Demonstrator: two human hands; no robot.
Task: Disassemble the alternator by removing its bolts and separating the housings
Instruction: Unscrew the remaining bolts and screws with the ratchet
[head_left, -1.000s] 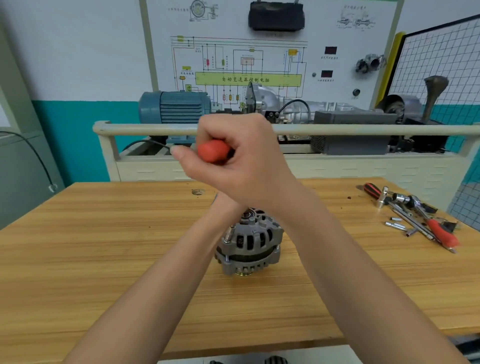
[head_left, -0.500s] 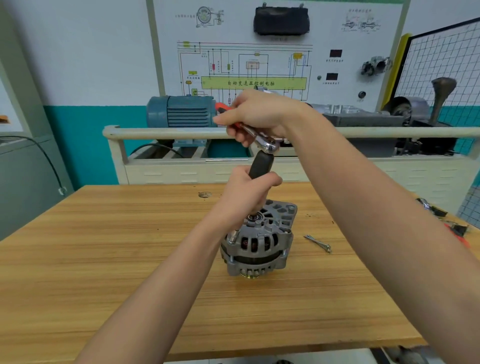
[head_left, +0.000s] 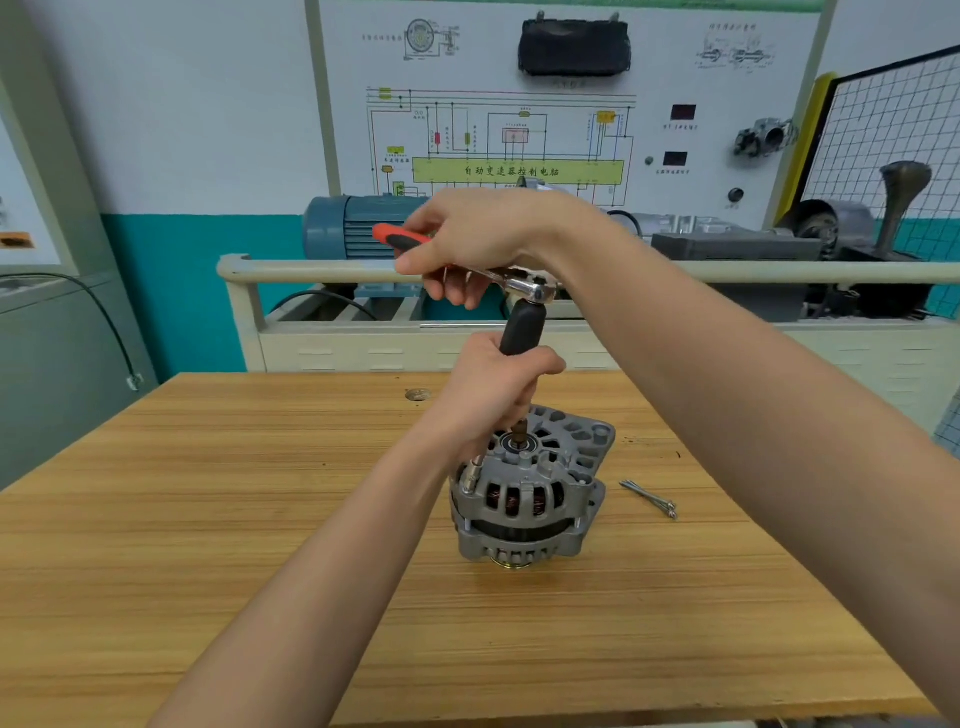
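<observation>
A grey alternator (head_left: 530, 499) stands upright on the wooden table (head_left: 208, 519), pulley end down. My left hand (head_left: 493, 395) grips the black handle of a socket driver (head_left: 522, 327) standing upright over a bolt at the housing's left rim, where its silver socket (head_left: 470, 475) sits. Above it, my right hand (head_left: 467, 244) holds the red-and-black handle of a ratchet wrench (head_left: 400, 236). The ratchet's chrome head (head_left: 535, 288) sits on top of the black handle. Long loose bolts (head_left: 649, 499) lie on the table right of the alternator.
Behind the table stands a cream trainer bench with a rail (head_left: 311, 270), a blue motor (head_left: 353, 228) and a wiring diagram board (head_left: 498, 135). A wire mesh panel (head_left: 893, 124) is at the back right. A round hole (head_left: 418, 395) marks the table's far side.
My right hand swung the ratchet handle, first from in front of my view back over the driver, then further left. The view shifted right, so the tools at the table's right edge left the frame.
</observation>
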